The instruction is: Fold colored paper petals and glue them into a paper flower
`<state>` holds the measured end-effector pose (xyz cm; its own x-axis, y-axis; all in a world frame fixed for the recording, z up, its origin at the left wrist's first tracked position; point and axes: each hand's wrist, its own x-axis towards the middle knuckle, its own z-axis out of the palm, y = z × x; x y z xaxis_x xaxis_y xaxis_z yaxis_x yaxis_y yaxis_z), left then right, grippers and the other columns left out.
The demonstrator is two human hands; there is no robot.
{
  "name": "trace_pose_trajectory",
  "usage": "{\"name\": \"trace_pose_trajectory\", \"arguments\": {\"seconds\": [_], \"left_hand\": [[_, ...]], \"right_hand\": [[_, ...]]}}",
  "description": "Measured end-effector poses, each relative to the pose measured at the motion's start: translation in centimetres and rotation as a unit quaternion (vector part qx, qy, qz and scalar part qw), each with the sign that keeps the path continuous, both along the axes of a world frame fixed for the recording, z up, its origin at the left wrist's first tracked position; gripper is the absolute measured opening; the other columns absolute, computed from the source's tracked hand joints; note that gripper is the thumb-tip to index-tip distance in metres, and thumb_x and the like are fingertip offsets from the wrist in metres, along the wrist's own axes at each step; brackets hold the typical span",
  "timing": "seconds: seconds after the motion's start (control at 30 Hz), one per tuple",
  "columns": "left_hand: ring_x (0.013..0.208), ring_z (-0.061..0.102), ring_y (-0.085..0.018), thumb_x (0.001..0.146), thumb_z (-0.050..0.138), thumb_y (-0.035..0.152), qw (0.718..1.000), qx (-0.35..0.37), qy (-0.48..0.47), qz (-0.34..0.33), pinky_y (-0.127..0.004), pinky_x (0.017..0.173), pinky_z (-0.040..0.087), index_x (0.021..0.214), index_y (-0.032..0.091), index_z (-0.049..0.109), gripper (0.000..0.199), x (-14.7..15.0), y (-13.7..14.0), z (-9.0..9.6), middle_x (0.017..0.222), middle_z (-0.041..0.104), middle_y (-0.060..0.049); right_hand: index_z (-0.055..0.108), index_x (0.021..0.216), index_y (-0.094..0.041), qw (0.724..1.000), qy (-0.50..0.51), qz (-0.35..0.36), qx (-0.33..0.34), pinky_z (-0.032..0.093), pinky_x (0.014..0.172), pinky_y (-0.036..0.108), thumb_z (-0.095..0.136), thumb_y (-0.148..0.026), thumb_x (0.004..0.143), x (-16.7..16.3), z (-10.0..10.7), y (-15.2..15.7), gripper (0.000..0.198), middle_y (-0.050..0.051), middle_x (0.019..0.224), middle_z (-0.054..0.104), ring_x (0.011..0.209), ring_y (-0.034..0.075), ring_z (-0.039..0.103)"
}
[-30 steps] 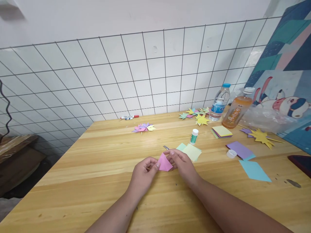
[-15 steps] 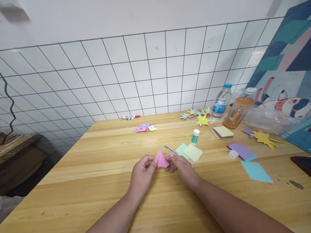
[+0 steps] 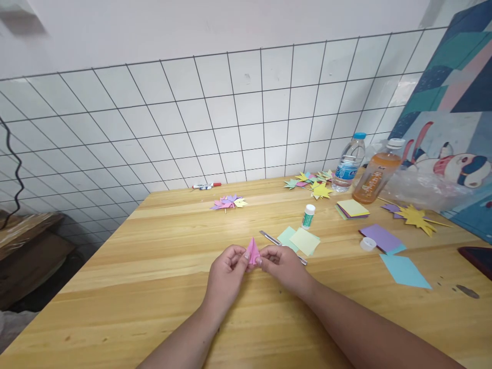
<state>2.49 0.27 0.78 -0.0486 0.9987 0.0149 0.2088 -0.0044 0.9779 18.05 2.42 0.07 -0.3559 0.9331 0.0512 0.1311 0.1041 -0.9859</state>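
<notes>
Between my two hands is a small piece of folded pink paper [image 3: 252, 251], pointed at the top with a crease down its middle. My left hand [image 3: 227, 269] pinches its left side between thumb and fingers. On the right side, my right hand [image 3: 283, 264] grips the paper the same way, thumb on the face. A slim silver craft knife [image 3: 270, 238] lies just behind my right hand, its middle hidden by the fingers. Beside it are pale green paper [image 3: 286, 237] and pale yellow paper [image 3: 305, 241] squares.
A glue stick [image 3: 308, 217] stands behind the squares. Farther right are a paper stack [image 3: 352, 209], purple sheets [image 3: 382, 238], a white cap [image 3: 368, 244], a blue sheet [image 3: 405, 270], a water bottle [image 3: 348, 166] and an orange drink bottle [image 3: 376, 177]. Folded paper pieces [image 3: 229, 202] and markers [image 3: 206, 186] lie at the back.
My right hand has moved slightly left, and its thumb now presses on the paper. The right side of the pink paper is folded inward, making it narrower.
</notes>
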Motion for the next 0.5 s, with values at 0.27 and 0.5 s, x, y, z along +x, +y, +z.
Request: {"name": "trace_pose_trajectory", "arguments": {"seconds": [0.27, 0.5], "left_hand": [[0.084, 0.064, -0.021, 0.075, 0.061, 0.04, 0.997, 0.056, 0.043, 0.001, -0.029, 0.074, 0.047, 0.091, 0.019, 0.064, 0.026, -0.18, -0.05, 0.31, 0.09, 0.07, -0.007], [0.066, 0.058, -0.017, 0.076, 0.06, 0.039, 0.998, 0.046, 0.006, 0.033, -0.026, 0.065, 0.045, 0.07, 0.017, 0.062, 0.023, -0.69, 0.28, 0.33, 0.066, 0.063, -0.002]], "right_hand": [[0.063, 0.074, -0.019, 0.995, -0.088, -0.011, 0.044, 0.039, 0.052, 0.021, 0.053, -0.037, 0.08, -0.13, -1.01, -0.11, 0.022, -0.001, 0.065, 0.062, 0.055, 0.011, 0.051], [0.063, 0.071, -0.02, 0.983, -0.138, -0.009, 0.118, 0.037, 0.052, 0.021, 0.053, -0.024, 0.076, -0.04, -0.34, -0.5, 0.012, -0.001, 0.063, 0.06, 0.056, 0.011, 0.051]]}}
